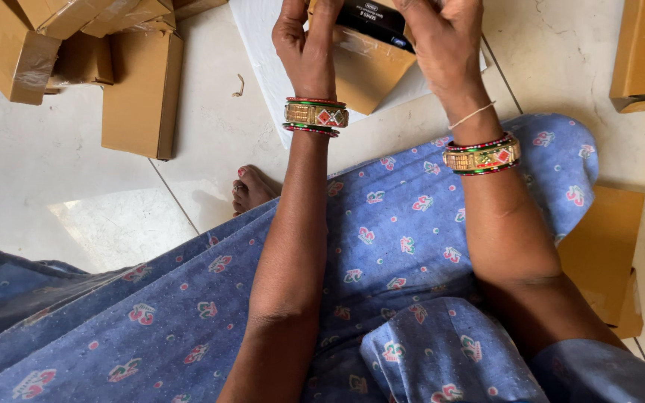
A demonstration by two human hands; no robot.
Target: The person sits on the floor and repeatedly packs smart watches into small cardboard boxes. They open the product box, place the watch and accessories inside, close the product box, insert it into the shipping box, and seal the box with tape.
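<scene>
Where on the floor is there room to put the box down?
Bare floor lies left of the foot, below the brown boxes. The top left corner is crowded with them. Both hands, left hand and right hand, hold a box.

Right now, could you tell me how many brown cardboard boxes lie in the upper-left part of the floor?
4: one far left, two taped ones along the top edge, one upright nearest the foot. A fifth may be hidden behind them.
</scene>
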